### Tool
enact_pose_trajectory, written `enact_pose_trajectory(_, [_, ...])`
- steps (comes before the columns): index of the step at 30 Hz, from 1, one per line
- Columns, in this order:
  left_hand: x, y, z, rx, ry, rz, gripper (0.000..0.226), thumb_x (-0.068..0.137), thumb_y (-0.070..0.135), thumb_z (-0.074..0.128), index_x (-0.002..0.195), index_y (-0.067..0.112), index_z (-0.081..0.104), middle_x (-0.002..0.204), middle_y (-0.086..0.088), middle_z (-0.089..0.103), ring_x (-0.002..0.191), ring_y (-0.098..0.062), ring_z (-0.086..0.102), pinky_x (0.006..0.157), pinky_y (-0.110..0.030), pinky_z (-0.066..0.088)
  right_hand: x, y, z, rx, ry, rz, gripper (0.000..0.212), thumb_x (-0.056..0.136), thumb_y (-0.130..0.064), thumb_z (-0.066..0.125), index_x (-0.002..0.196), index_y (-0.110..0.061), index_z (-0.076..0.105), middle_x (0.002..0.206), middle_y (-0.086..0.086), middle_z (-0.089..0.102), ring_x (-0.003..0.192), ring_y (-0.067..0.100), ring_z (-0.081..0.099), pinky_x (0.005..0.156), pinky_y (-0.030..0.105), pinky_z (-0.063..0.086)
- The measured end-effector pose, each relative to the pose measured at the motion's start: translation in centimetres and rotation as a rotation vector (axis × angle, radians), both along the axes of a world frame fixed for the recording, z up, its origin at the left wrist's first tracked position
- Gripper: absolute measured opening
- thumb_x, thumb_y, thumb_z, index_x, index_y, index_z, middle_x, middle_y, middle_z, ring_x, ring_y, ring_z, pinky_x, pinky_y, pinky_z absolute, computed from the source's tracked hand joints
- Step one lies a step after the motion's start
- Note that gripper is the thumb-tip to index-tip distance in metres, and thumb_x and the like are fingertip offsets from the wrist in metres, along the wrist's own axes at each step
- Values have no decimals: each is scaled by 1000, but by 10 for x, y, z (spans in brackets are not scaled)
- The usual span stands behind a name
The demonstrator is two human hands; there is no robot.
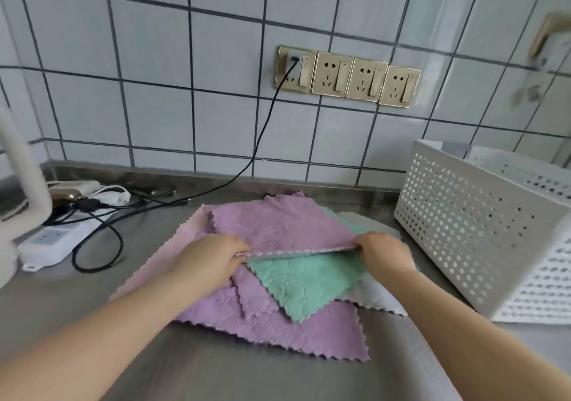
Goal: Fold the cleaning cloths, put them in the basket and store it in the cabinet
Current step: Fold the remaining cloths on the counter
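Both hands work the top purple cloth (278, 218) of a loose pile in the middle of the steel tabletop (262, 376). The left hand (213, 258) pinches the cloth's near-left corner and the right hand (383, 251) pinches its near-right corner, so each grip is narrow and closed on fabric, and the near edge is stretched taut between them, running left to right and lifted a little off the pile. The rest of that cloth lies flat, spreading away toward the tiled wall. Because the held edge is the near one and the free body lies on the far side, the fold I would expect carries that edge away from the person, toward the wall. There is some bare steel beyond the cloth's far edge, before the raised back lip. Under it sit a green cloth (306, 280), a grey cloth (374, 298) poking out to the right, a second purple cloth (278, 326) nearest the person, and a pale pink cloth (160, 264) to the left. The white perforated basket (463, 234) stands to the right, near the pile and closer to the right hand. To the far left a black cable (102, 246) and a white power strip (52, 240) lie well apart from the cloths. No cabinet is in view.
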State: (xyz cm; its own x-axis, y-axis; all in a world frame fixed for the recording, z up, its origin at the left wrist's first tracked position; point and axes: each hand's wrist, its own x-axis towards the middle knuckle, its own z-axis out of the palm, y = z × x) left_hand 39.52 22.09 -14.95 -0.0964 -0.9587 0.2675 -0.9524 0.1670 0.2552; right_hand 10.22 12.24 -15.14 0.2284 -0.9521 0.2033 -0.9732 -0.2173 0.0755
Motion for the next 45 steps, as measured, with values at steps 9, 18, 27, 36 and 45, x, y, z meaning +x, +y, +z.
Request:
enact_pose_trajectory(9, [-6, 62, 39, -210, 140, -47, 29, 91, 6, 52, 112, 19, 68, 108, 10, 66, 99, -10, 59, 70, -5, 35, -15, 61, 39, -333, -321, 229, 15, 90, -11, 51, 101, -12, 60, 88, 6, 68, 75, 32, 62, 58, 39, 51])
enact_pose_trajectory(18, [3, 158, 13, -53, 15, -95, 26, 93, 14, 47, 106, 19, 69, 102, 11, 67, 101, -8, 56, 76, -20, 42, -53, 167, 2, -210, -213, 587, 21, 72, -14, 51, 84, -15, 69, 79, -4, 61, 71, 16, 61, 61, 22, 48])
enact_pose_trajectory(27, [-2, 225, -7, 122, 185, -126, 21, 86, 31, 53, 71, 16, 51, 63, 5, 44, 58, -6, 36, 58, -23, 28, -68, 246, 14, 272, -397, 454, 13, 75, -17, 43, 63, -20, 39, 57, -7, 41, 57, 8, 34, 55, 24, 30])
enact_pose_trajectory(36, [2, 196, -5, -27, 339, 55, 10, 85, 31, 65, 78, 26, 60, 74, 0, 61, 63, -11, 47, 56, -22, 30, -67, 204, 8, 224, -666, 246, 12, 86, -27, 65, 78, -18, 63, 56, -13, 51, 54, 4, 41, 55, 18, 32])
enact_pose_trajectory(45, [3, 138, -5, -59, 211, 156, 21, 87, 31, 62, 76, 14, 55, 63, 1, 48, 58, -13, 42, 53, -29, 25, -40, 143, -1, 260, -583, 79, 12, 89, -37, 59, 91, -24, 59, 77, -2, 65, 64, 15, 61, 65, 30, 51])
